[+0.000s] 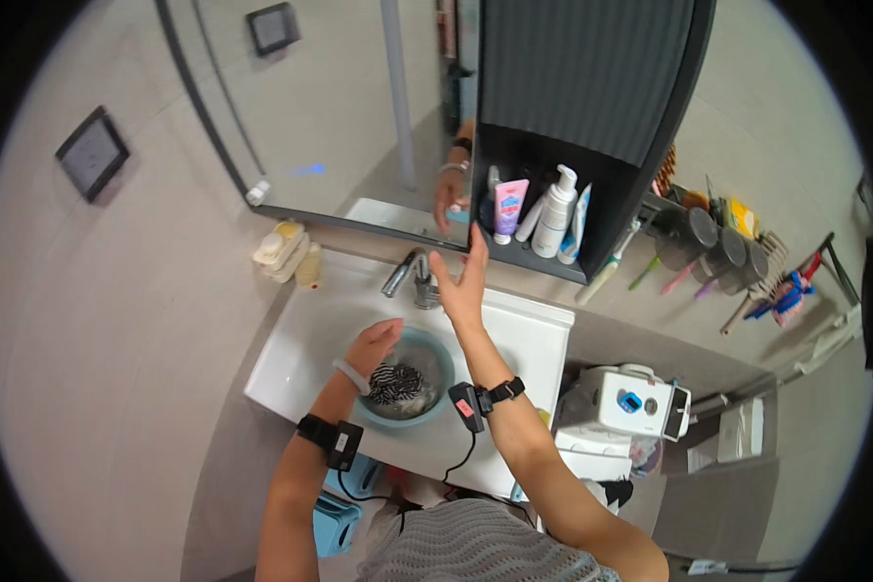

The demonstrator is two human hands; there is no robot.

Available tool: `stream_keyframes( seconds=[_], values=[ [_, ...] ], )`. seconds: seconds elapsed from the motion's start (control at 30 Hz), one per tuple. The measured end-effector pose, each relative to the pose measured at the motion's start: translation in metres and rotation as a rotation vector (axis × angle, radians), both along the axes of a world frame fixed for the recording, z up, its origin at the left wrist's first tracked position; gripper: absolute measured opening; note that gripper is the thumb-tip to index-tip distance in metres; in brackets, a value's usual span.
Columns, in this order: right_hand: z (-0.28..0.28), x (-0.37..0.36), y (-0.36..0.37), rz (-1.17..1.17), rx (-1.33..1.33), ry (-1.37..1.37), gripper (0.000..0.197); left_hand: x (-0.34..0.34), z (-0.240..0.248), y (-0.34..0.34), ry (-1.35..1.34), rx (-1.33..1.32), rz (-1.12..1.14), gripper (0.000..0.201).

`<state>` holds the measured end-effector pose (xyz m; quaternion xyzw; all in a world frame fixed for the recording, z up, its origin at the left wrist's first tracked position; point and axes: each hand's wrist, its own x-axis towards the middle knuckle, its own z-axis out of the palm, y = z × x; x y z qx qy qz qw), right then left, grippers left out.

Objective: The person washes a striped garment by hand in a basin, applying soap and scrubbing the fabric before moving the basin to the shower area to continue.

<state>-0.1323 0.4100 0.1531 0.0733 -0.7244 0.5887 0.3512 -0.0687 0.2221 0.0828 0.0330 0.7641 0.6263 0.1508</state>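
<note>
My left hand [373,347] hovers over the upper left rim of a light-blue basin [444,361], its fingers stretched out and no object visible in it. Inside the basin a black-and-white striped cloth [396,384] lies in what looks like cloudy water. My right hand [464,286] reaches up beside the chrome faucet [405,272], thumb apart from the fingers, holding nothing. Its fingertips overlap the lower edge of the mirror cabinet in this view; whether they touch it I cannot tell. The basin stands in a white sink [296,364].
Right of the mirror [349,116], an open shelf holds a purple-and-pink tube [507,210] and a white pump bottle [555,215]. Cups and brushes hang farther right. Soap containers [281,250] stand at the sink's back left corner. A white appliance [635,401] stands right of the sink.
</note>
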Motion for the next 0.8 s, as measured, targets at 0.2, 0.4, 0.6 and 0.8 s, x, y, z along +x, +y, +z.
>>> stream_keyframes(
  seconds=[0.2,0.4,0.6,0.8],
  values=[
    [-0.002,0.053,-0.016,0.127,-0.044,0.001,0.052,0.01,0.016,0.001,-0.155,0.685,0.064,0.033],
    [-0.01,0.128,-0.042,0.36,-0.064,0.007,0.028,0.038,0.028,0.004,-0.23,1.032,-0.003,0.033],
    [-0.026,0.16,-0.073,0.679,-0.076,0.066,0.03,0.091,0.052,-0.033,-0.044,1.079,0.059,0.014],
    [-0.036,0.153,-0.097,0.84,-0.147,-0.1,0.029,0.132,0.047,-0.089,-0.084,1.203,0.205,0.019]
  ],
)
